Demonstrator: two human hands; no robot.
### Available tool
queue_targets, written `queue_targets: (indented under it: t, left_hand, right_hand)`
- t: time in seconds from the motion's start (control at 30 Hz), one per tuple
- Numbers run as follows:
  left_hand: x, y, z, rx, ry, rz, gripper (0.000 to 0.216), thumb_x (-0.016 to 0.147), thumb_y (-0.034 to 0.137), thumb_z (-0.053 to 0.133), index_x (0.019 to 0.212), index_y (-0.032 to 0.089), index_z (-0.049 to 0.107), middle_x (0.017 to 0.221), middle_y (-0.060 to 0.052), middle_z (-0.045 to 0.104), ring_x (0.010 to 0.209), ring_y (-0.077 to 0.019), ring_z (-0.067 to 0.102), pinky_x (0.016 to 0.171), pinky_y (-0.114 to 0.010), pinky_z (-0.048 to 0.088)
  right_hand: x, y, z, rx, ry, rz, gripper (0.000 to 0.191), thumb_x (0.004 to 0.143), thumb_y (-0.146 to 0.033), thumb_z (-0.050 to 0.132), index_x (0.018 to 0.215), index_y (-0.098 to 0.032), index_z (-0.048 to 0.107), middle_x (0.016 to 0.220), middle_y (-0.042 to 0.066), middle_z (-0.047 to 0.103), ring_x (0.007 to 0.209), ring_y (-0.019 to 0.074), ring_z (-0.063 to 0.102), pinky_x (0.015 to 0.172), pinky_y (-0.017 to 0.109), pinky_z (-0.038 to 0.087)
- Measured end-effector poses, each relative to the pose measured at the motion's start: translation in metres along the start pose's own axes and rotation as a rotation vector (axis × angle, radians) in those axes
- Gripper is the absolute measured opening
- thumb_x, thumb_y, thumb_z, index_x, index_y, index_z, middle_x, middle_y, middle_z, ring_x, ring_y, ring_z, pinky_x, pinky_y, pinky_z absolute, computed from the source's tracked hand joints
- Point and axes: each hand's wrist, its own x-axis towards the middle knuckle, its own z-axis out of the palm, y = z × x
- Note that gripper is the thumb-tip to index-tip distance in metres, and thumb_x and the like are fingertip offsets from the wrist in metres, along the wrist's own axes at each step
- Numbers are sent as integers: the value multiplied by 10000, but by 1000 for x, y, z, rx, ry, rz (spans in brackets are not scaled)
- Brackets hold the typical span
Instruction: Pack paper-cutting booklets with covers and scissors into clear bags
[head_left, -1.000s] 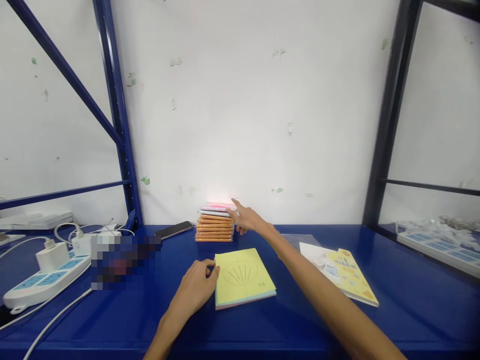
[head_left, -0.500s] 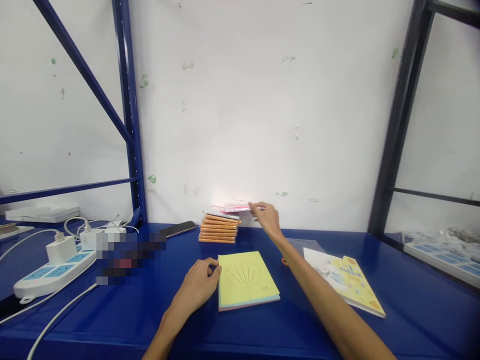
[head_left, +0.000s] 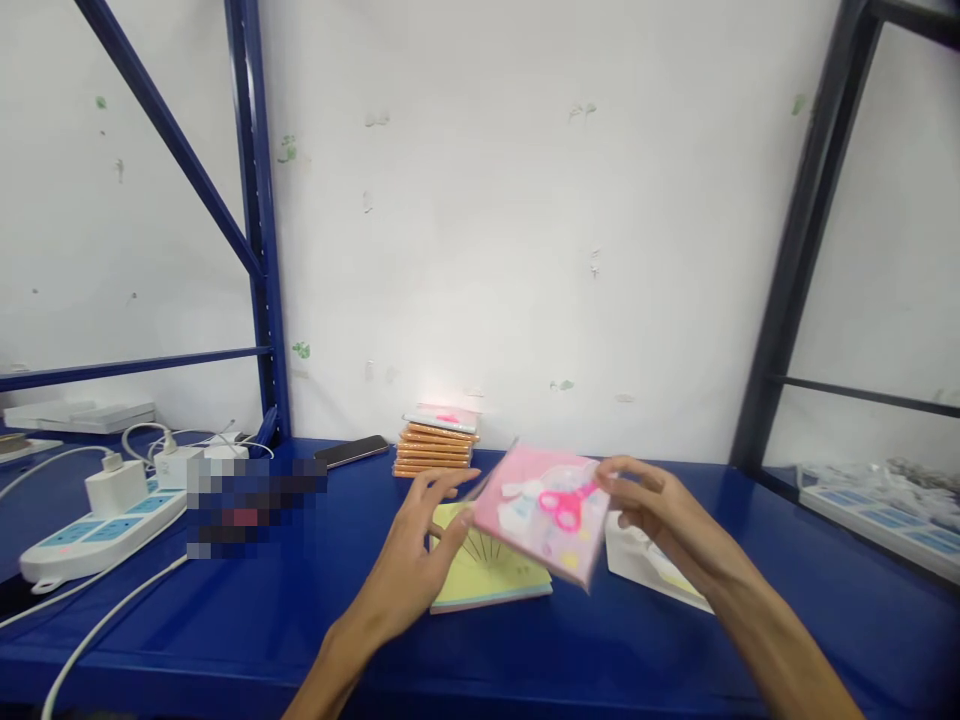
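Observation:
A pink booklet (head_left: 525, 500) in a clear wrapper, with pink scissors (head_left: 568, 503) on its front, is held tilted above the table. My right hand (head_left: 660, 505) pinches it at the right edge between thumb and fingers. At the left edge is my left hand (head_left: 420, 545), its thumb and fingers spread apart. The thumb tip is close to the booklet; whether it touches I cannot tell. Below lies a pad of coloured paper (head_left: 487, 580), yellow on top with dark lines drawn on it, partly covered by the booklet and my left hand.
Several orange wrapped packets (head_left: 431, 460) are stacked against the wall, a pale one on top. A phone (head_left: 351, 451) lies left of them. Power strips (head_left: 105, 535) with white chargers and cables fill the left side. A partly hidden yellow-and-white booklet (head_left: 656, 570) lies right on the blue table (head_left: 300, 620).
My right hand has brought the pink booklet from the top of the stack toward me and to the right. My left hand has lifted off the paper pad's edge and spread its fingers.

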Motion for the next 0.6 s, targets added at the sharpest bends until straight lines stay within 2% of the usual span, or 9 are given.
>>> queue_targets:
  t: [0.07,0.13,0.23,0.37,0.43,0.53,0.6]
  left_hand:
    - [-3,3,8,-64,-37,-48,383,963,417,525,1305,282,633,1410,-87,558,1175,-242,621,832,-288,555]
    - [-2,1,16,-154,-81,-142,354,921,349,542,1238,238,653,1300,-98,619,930,-204,708,715,-283,557]
    - [2,-2,22,-310,-98,-265,368,813,276,564,1163,187,635,1116,-87,660,643,-146,709,593,-275,527]
    - [4,1,25,-346,-32,-327,349,806,418,608,1061,179,625,973,-65,687,623,-173,729,564,-273,531]
    - [3,3,26,-347,-43,-348,376,813,500,642,1026,192,610,904,-45,699,608,-166,716,555,-268,536]
    - [2,2,29,-402,-74,-364,401,762,469,725,1028,209,575,821,6,661,567,-146,690,530,-254,526]
    - [1,-1,30,-424,-83,-362,384,743,401,725,1037,204,575,848,5,646,569,-144,694,535,-256,531]
  right_hand:
    - [-10,8,-2,48,-45,43,302,732,-421,862,846,-206,683,753,13,673,661,146,596,536,233,447]
    - [-11,16,-1,100,-74,76,285,737,-409,860,850,-214,687,702,-9,645,601,126,555,528,236,430]
    - [-7,24,0,154,-68,111,290,741,-415,858,888,-228,692,697,-14,660,561,120,545,500,239,393]
    - [-3,27,-3,218,-46,127,291,733,-395,861,895,-237,677,693,-26,667,549,118,562,472,222,367]
    - [-2,27,-4,246,-33,139,303,711,-380,876,886,-234,676,692,-28,669,555,122,575,474,220,386]
    - [-1,29,-6,290,-29,163,307,707,-360,888,889,-230,678,718,-22,681,586,126,598,502,217,428]
    - [0,30,-6,317,-37,165,304,714,-351,891,892,-227,679,724,-23,681,595,117,595,508,205,424]
